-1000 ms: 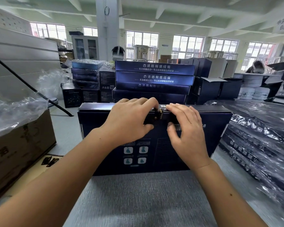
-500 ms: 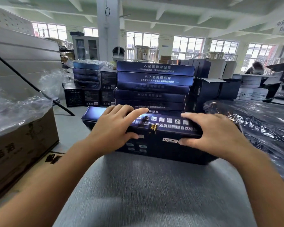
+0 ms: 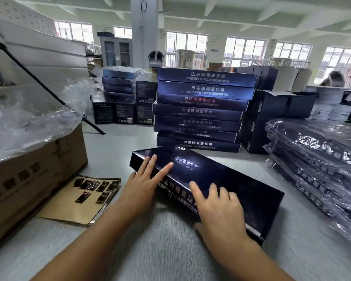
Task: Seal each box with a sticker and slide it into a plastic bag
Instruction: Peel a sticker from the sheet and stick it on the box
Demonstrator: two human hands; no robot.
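Note:
A long flat dark blue box (image 3: 227,179) lies on the grey table, turned diagonally from upper left to lower right. My left hand (image 3: 144,179) rests on its near left end with straight fingers spread over the top face. My right hand (image 3: 217,207) lies flat on the near right part, thumb down along the front edge. A brown backing sheet with several dark stickers (image 3: 91,189) lies to the left of the box. Clear plastic bags (image 3: 24,122) fill the cardboard carton at the left.
A tall stack of identical dark boxes (image 3: 201,110) stands right behind the box. Bagged boxes (image 3: 320,159) are piled at the right. A brown carton (image 3: 28,179) sits at the left, with smaller black boxes (image 3: 126,110) behind it. A person sits far right.
The box went from standing on edge to lying flat and swung diagonally. Both hands moved from its top seam onto its broad face.

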